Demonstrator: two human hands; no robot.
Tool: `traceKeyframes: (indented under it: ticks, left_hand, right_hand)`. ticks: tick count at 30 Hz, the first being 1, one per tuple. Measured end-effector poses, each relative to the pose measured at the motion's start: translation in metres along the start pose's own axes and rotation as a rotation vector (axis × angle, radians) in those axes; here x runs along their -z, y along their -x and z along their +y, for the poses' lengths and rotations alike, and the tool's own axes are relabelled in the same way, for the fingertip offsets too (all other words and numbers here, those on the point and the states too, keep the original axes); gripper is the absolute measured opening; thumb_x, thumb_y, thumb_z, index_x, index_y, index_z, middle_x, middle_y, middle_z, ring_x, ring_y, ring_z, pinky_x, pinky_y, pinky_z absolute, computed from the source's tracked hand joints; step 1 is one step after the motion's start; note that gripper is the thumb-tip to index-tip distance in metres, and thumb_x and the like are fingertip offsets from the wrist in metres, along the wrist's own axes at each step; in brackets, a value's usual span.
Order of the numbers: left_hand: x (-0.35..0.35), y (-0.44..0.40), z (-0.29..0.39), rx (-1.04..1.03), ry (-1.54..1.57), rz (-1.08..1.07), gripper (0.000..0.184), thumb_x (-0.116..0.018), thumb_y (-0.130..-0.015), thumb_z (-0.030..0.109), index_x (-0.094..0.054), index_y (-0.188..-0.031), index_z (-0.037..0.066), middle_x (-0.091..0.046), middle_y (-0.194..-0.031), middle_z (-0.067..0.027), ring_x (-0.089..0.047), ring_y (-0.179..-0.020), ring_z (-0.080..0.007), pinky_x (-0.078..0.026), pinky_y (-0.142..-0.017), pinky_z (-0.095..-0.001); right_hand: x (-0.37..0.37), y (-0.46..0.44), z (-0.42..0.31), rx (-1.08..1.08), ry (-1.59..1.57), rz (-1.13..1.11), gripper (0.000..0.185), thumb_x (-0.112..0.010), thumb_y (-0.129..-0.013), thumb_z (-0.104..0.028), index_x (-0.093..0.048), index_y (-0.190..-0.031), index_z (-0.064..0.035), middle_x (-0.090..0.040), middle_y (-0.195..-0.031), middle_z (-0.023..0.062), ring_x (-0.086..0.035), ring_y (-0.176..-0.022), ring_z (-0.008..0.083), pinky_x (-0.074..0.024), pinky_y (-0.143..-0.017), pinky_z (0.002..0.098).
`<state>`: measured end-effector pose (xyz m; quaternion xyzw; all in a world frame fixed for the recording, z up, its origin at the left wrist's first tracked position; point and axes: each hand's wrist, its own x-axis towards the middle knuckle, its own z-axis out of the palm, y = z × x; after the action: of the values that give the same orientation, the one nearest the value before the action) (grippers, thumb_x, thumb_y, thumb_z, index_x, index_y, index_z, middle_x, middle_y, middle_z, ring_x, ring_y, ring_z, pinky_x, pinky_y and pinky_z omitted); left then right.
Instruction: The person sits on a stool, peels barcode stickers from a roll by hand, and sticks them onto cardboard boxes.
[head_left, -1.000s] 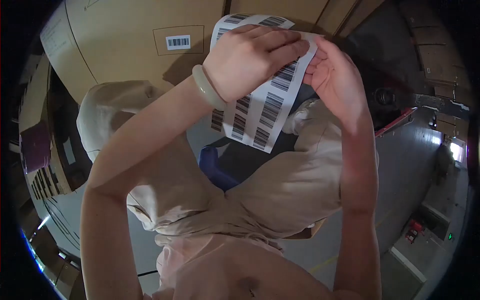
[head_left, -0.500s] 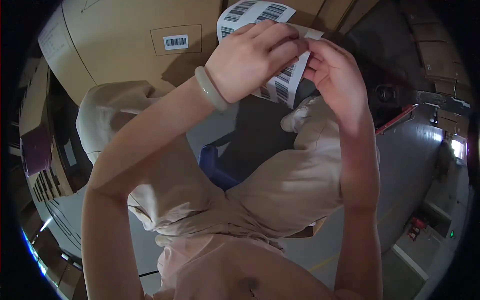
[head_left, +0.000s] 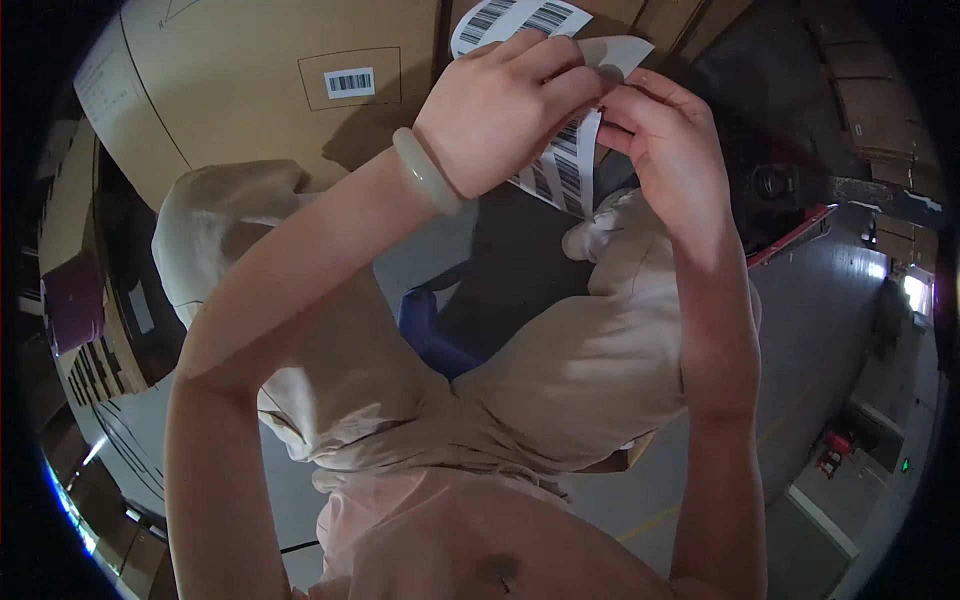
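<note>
A curved white sheet of barcode labels (head_left: 568,168) lies between my hands in front of the carton, its upper end and lower end both showing printed barcodes. My left hand (head_left: 505,118), with a pale bangle (head_left: 428,172) on its wrist, is closed over the sheet's middle and hides much of it. Meeting its fingertips, my right hand (head_left: 668,140) pinches the sheet's right edge with thumb and fingers. Above the fingertips a plain, unprinted corner of the sheet (head_left: 625,52) sticks up. Whether a single label is between the fingertips is hidden.
A large cardboard carton (head_left: 250,100) with one barcode label (head_left: 349,82) stands at front left. Between my knees is a blue object (head_left: 430,335) on the grey floor. A red-edged dark item (head_left: 795,237) stands at right, and a wooden pallet (head_left: 100,365) at left.
My right hand has shifted slightly left and down, and its fingers have bent more. The sheet's plain corner now stands up above the fingertips, and the sheet has curled.
</note>
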<state>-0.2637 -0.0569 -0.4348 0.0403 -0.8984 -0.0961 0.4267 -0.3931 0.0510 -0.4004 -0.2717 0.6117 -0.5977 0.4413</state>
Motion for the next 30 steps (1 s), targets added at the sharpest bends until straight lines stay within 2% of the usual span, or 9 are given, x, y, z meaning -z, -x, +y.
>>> traceKeyframes:
  ticks: [2, 4, 8, 12, 14, 20, 26, 28, 30]
  left_hand:
    - [0.003, 0.0, 0.0, -0.023, 0.022, -0.029, 0.024, -0.067, -0.067, 0.009, -0.059, -0.089, 0.012, -0.056, -0.089, -0.0033, -0.057, -0.078, -0.022, -0.049, -0.062, -0.0314]
    - [0.004, 0.0, 0.001, -0.056, -0.007, -0.012, 0.024, -0.066, -0.066, 0.009, -0.059, -0.089, 0.012, -0.055, -0.089, -0.0027, -0.057, -0.078, -0.0213, -0.049, -0.062, -0.0312]
    - [0.007, 0.0, 0.002, -0.14, -0.092, 0.0, 0.026, -0.066, -0.062, 0.009, -0.059, -0.087, 0.012, -0.055, -0.089, -0.0013, -0.058, -0.078, -0.0194, -0.049, -0.061, -0.0309]
    - [0.007, 0.0, 0.002, -0.169, -0.079, -0.003, 0.025, -0.067, -0.063, 0.009, -0.059, -0.087, 0.012, -0.055, -0.089, -0.0014, -0.058, -0.078, -0.0194, -0.05, -0.061, -0.0305]
    - [0.006, 0.001, 0.0, -0.083, -0.047, -0.009, 0.022, -0.067, -0.065, 0.009, -0.059, -0.085, 0.011, -0.056, -0.089, -0.0016, -0.059, -0.078, -0.0194, -0.05, -0.062, -0.0301]
    - [0.004, -0.003, -0.004, -0.098, 0.034, 0.028, 0.024, -0.067, -0.067, 0.009, -0.058, -0.089, 0.01, -0.058, -0.093, -0.0034, -0.059, -0.08, -0.0222, -0.05, -0.066, -0.0315]
    - [0.011, 0.001, -0.002, -0.146, 0.082, -0.079, 0.029, -0.065, -0.067, 0.006, -0.055, -0.094, 0.007, -0.059, -0.093, -0.0061, -0.059, -0.083, -0.0239, -0.049, -0.066, -0.0323]
    - [0.013, 0.002, 0.0, -0.146, 0.1, -0.073, 0.028, -0.065, -0.068, 0.004, -0.055, -0.094, 0.006, -0.059, -0.092, -0.0067, -0.059, -0.082, -0.0243, -0.049, -0.066, -0.0325]
    - [0.016, 0.003, 0.0, -0.144, 0.118, -0.067, 0.028, -0.065, -0.068, 0.002, -0.054, -0.094, 0.006, -0.059, -0.091, -0.0073, -0.059, -0.081, -0.0247, -0.049, -0.066, -0.0327]
  right_hand:
    - [0.0, 0.0, 0.0, 0.004, -0.013, -0.006, 0.016, -0.054, -0.08, -0.007, -0.059, -0.092, 0.0024, -0.061, -0.087, 0.0068, -0.06, -0.079, 0.0141, -0.0488, -0.072, 0.0258]
    - [0.002, -0.001, -0.002, -0.049, -0.159, -0.036, 0.017, -0.053, -0.081, -0.006, -0.057, -0.094, 0.003, -0.061, -0.088, 0.0085, -0.061, -0.081, 0.0167, -0.049, -0.073, 0.0282]
    - [0.009, -0.006, 0.0, -0.087, -0.231, -0.078, 0.016, -0.051, -0.083, -0.007, -0.056, -0.094, 0.003, -0.061, -0.089, 0.0099, -0.061, -0.083, 0.0193, -0.0493, -0.075, 0.0312]
    - [0.012, -0.008, 0.005, -0.12, -0.28, -0.069, 0.016, -0.048, -0.086, -0.008, -0.054, -0.096, 0.0022, -0.06, -0.091, 0.0103, -0.06, -0.087, 0.0203, -0.0496, -0.075, 0.0333]
    - [0.007, -0.009, 0.002, -0.122, -0.296, -0.066, 0.016, -0.047, -0.086, -0.009, -0.053, -0.097, 0.0021, -0.06, -0.092, 0.0102, -0.06, -0.088, 0.0206, -0.0497, -0.075, 0.034]
    - [0.013, -0.013, 0.004, -0.101, -0.291, -0.061, 0.018, -0.047, -0.086, -0.009, -0.053, -0.1, 0.0012, -0.059, -0.095, 0.0112, -0.06, -0.089, 0.0219, -0.049, -0.077, 0.0353]
    - [0.022, -0.024, 0.006, -0.071, -0.323, 0.105, 0.017, -0.051, -0.084, -0.007, -0.054, -0.098, 0.0018, -0.059, -0.095, 0.0119, -0.06, -0.088, 0.022, -0.0485, -0.078, 0.0353]
    - [0.028, -0.029, 0.005, -0.063, -0.214, 0.242, 0.016, -0.047, -0.087, -0.006, -0.054, -0.099, 0.0017, -0.059, -0.098, 0.0106, -0.057, -0.094, 0.02, -0.0463, -0.081, 0.0349]
    - [0.039, -0.034, 0.009, -0.017, -0.221, 0.238, 0.018, -0.049, -0.085, -0.006, -0.053, -0.101, 0.0033, -0.058, -0.098, 0.0124, -0.058, -0.091, 0.0223, -0.047, -0.08, 0.0365]
